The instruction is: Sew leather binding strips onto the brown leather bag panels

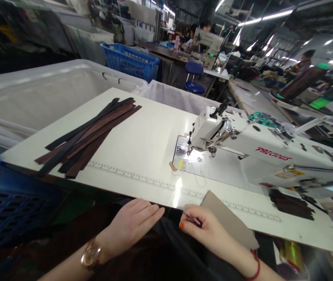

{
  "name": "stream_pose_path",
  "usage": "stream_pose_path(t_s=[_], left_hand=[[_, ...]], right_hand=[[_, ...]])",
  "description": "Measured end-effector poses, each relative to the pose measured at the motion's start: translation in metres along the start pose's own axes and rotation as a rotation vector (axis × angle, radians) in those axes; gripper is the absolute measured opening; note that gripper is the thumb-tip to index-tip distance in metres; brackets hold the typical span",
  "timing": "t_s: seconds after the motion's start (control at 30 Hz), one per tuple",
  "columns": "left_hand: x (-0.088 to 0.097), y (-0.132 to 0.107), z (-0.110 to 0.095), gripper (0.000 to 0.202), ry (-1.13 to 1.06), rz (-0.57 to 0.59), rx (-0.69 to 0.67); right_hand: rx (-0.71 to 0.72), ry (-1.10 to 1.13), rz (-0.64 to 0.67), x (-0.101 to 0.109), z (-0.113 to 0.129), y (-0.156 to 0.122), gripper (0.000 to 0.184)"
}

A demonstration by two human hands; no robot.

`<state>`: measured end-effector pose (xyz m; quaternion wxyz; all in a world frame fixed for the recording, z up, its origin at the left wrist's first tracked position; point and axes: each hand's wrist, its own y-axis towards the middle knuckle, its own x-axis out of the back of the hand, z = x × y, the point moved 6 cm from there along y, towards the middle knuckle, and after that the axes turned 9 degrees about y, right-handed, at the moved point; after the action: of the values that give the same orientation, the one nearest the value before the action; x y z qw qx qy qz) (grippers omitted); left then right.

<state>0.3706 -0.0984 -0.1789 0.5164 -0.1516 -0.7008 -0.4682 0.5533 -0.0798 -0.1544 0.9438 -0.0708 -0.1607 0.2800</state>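
Note:
My left hand (135,220) lies with its fingers stretched out at the table's front edge, over dark fabric (166,249) on my lap. A gold watch (91,253) is on that wrist. To its right, my right hand (204,226) is closed around a small pinkish item, mostly hidden by the fingers. Just beside the right hand, a grey-brown flat panel (227,218) leans over the table edge. A white sewing machine (242,144) stands beyond, its needle area lit, with a loose thread on the table in front. Black and brown strips (90,136) lie piled at the left.
A measuring tape (143,178) runs along the white table (143,144). Dark folded pieces (291,205) sit at the right. White bins (75,72) and a blue crate (131,60) stand behind. Another blue basket (11,207) is at the left. Co-workers sit farther back.

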Motion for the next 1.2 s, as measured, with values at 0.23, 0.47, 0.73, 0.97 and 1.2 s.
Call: stream_pose_path(t_s=[0.23,0.47,0.73,0.97,1.2], left_hand=[[-0.01,0.003,0.0,0.024,-0.074,0.041,0.002],[-0.014,0.005,0.004,0.023,-0.056,0.144,0.027],[-0.012,0.01,-0.004,0.025,-0.044,0.146,0.049],[-0.014,0.011,-0.008,0.027,-0.028,0.112,0.067],[-0.013,0.01,-0.014,0.027,-0.052,0.114,0.025]], right_hand=[[0.243,-0.341,0.057,-0.006,0.004,0.024,0.028],[0.212,-0.413,0.052,0.001,-0.005,0.034,0.047],[0.122,-0.05,0.134,0.004,-0.013,0.024,0.044],[0.052,0.033,0.187,0.002,-0.01,0.036,0.036],[0.247,-0.354,0.202,-0.002,-0.001,0.026,0.044]])
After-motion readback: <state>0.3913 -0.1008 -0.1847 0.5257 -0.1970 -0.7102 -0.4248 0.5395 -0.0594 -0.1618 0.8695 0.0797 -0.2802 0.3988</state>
